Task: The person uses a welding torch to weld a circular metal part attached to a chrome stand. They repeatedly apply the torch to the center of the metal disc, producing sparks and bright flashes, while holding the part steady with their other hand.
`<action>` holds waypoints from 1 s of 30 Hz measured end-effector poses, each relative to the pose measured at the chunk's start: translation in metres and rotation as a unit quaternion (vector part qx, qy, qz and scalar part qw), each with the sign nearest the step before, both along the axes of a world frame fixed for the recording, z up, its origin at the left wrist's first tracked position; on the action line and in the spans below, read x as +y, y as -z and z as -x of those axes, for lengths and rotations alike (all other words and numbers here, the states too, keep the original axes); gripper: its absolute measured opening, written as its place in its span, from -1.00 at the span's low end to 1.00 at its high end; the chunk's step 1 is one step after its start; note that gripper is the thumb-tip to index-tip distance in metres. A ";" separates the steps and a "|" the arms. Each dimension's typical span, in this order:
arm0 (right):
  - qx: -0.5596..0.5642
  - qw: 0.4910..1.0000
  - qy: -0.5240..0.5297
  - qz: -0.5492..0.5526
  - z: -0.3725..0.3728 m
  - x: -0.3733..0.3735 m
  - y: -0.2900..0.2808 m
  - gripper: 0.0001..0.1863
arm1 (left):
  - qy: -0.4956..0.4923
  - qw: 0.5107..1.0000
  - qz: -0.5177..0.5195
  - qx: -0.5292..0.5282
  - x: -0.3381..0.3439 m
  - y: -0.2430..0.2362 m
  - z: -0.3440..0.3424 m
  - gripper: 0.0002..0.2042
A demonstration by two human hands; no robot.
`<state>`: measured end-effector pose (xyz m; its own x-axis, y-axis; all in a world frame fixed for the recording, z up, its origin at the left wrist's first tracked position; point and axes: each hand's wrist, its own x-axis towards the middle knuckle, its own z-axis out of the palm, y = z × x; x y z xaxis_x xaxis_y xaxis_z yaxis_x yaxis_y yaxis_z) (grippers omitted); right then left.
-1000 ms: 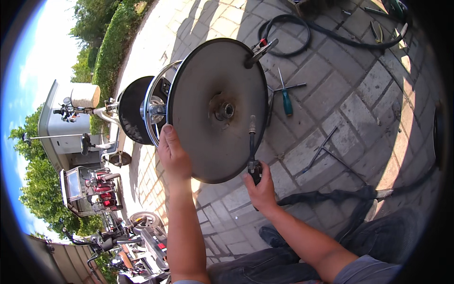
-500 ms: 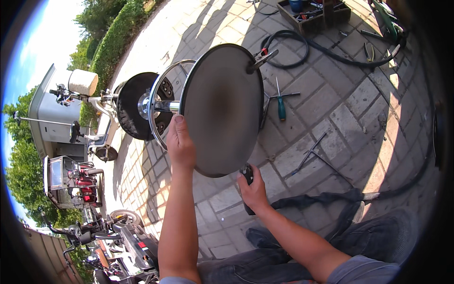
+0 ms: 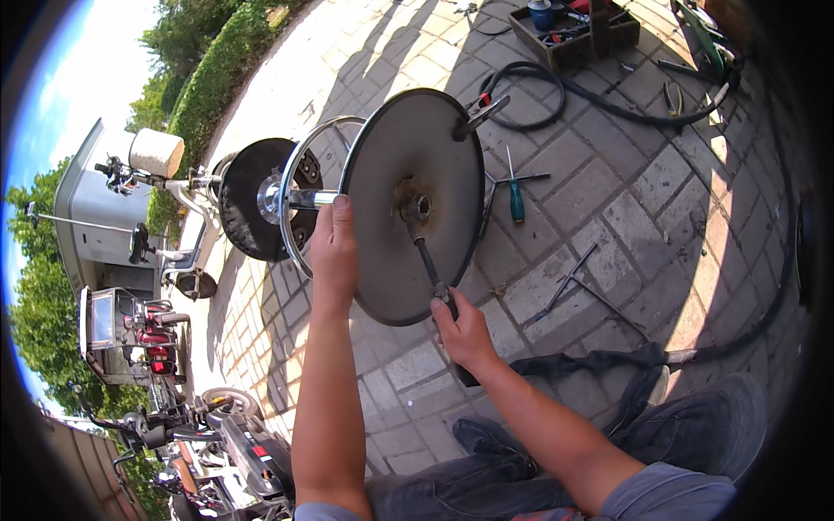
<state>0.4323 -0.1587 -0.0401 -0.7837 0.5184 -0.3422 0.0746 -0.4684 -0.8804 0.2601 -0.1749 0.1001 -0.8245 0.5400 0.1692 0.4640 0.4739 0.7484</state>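
My left hand (image 3: 333,252) grips the left edge of a dark round metal disc (image 3: 373,260), beside a chrome shaft (image 3: 306,199) and ring (image 3: 293,239). My right hand (image 3: 465,334) is closed round a black torch-like tool (image 3: 441,291) with a narrow neck, whose tip lies at the rusty hub (image 3: 408,193) in the disc's center. A metal clamp (image 3: 482,113) is attached at the disc's upper right rim. Behind the ring is a second black disc (image 3: 243,195) with a shiny hub.
A screwdriver (image 3: 516,198) and wrenches (image 3: 566,283) lie on the paving (image 3: 625,174), with hoses (image 3: 760,321), pliers (image 3: 672,100) and a tool box (image 3: 547,48) farther off. Scooters (image 3: 234,443), a red three-wheeler (image 3: 130,339) and a hedge (image 3: 195,95) are at the left.
The tool's tip has moved from lower right of the hub to the hub itself, with my right hand shifting up and left. My left hand stays on the disc; the view has shifted slightly.
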 end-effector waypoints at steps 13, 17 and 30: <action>-0.003 1.000 -0.013 -0.029 0.043 0.071 0.012 -0.53 | -0.024 1.000 -0.017 0.005 0.041 0.024 0.021 -0.48; -0.005 0.999 -0.013 -0.032 0.048 0.080 0.022 -0.54 | -0.032 0.999 -0.004 0.007 0.050 0.034 0.026 -0.46; 0.015 0.997 0.030 -0.076 0.053 0.078 0.029 -0.65 | -0.011 0.999 -0.029 -0.014 0.050 0.045 0.031 -0.45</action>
